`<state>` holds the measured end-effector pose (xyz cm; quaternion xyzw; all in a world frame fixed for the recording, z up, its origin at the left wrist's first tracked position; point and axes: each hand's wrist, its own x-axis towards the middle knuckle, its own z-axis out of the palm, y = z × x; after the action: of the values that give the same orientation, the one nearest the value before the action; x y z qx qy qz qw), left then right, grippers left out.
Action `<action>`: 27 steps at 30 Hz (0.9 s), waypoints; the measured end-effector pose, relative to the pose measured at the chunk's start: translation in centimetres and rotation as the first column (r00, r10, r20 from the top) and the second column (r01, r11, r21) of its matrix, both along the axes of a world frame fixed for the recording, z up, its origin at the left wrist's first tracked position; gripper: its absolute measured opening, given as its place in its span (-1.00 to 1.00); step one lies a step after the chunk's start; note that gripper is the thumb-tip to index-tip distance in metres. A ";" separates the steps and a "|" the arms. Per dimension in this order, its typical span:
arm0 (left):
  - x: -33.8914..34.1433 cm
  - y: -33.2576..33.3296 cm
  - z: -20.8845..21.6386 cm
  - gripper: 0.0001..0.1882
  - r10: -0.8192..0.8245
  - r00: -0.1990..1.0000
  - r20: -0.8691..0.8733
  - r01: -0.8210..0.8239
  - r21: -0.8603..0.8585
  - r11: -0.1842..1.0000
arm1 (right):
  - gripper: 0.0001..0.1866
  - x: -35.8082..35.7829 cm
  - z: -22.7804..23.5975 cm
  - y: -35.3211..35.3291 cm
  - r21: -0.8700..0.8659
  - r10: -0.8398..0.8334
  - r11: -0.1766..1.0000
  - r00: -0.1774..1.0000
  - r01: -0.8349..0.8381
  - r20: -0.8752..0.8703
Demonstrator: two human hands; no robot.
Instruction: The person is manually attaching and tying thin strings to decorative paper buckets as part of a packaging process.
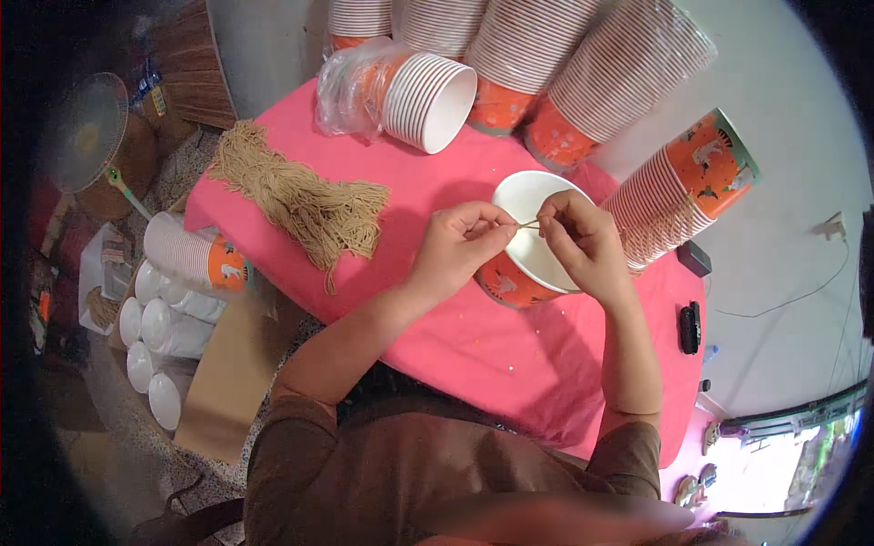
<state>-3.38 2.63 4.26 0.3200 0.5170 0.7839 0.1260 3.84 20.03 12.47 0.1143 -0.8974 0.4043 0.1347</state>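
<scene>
Over the rim of an orange-and-white paper bucket [519, 284], I hold a short stretch of thin tan cord [529, 225] between my two hands. My left hand [458, 247] pinches one part of it with thumb and forefinger. The fingertips of my right hand [590, 244] are closed on the cord just beside. The bucket stands upright, its white inside partly hidden by my right hand. To the left lies a loose bundle of tan cords [305, 200] on the pink-covered table [428, 328].
Tall bucket stacks [619, 77] line the wall, and a plastic-wrapped stack [423, 100] lies in front. At right a leaning stack [669, 205] has tan cords along its side. Black objects [690, 328] sit near the right edge. A cardboard box [228, 382] with white buckets stands left.
</scene>
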 end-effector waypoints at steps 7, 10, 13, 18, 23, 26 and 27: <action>0.2 0.6 -0.7 -0.90 0.131 0.990 -0.046 -0.128 0.060 0.990 | -0.94 0.0 0.5 -0.4 0.159 -0.019 0.986 0.989 0.043 -0.148; 0.5 0.4 -0.8 -0.90 0.132 0.991 -0.021 -0.130 0.077 0.989 | -0.90 -0.1 0.6 -0.3 0.230 -0.012 0.971 0.973 0.066 -0.232; 0.6 0.5 -1.3 -0.90 0.145 0.989 -0.034 -0.141 0.098 0.985 | -0.87 -0.4 0.3 -0.3 0.293 -0.010 0.951 0.956 0.100 -0.293; 1.1 -0.2 -1.5 -0.92 0.104 0.995 -0.002 -0.103 0.060 0.993 | -0.85 -0.3 0.0 -0.6 0.264 -0.013 0.957 0.921 0.124 -0.388; 2.6 -2.0 -0.5 -0.91 0.272 0.958 -0.092 -0.256 0.158 0.954 | -0.82 1.7 0.8 -1.3 0.271 0.100 0.962 0.947 -0.014 -0.305; 3.3 -3.8 -1.1 -0.91 0.101 0.983 -0.152 -0.106 -0.027 0.994 | -0.80 2.4 -0.3 -1.6 0.288 0.174 0.956 0.907 -0.061 -0.384; 3.9 -4.1 -0.3 -0.88 -0.114 0.990 0.077 0.116 -0.016 0.993 | -0.79 2.5 -0.6 -1.9 0.280 0.214 0.955 0.886 -0.100 -0.413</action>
<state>0.48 -1.48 3.94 0.3179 0.5007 0.7815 0.1938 6.35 18.18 11.92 0.2911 -0.8754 0.2611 0.2842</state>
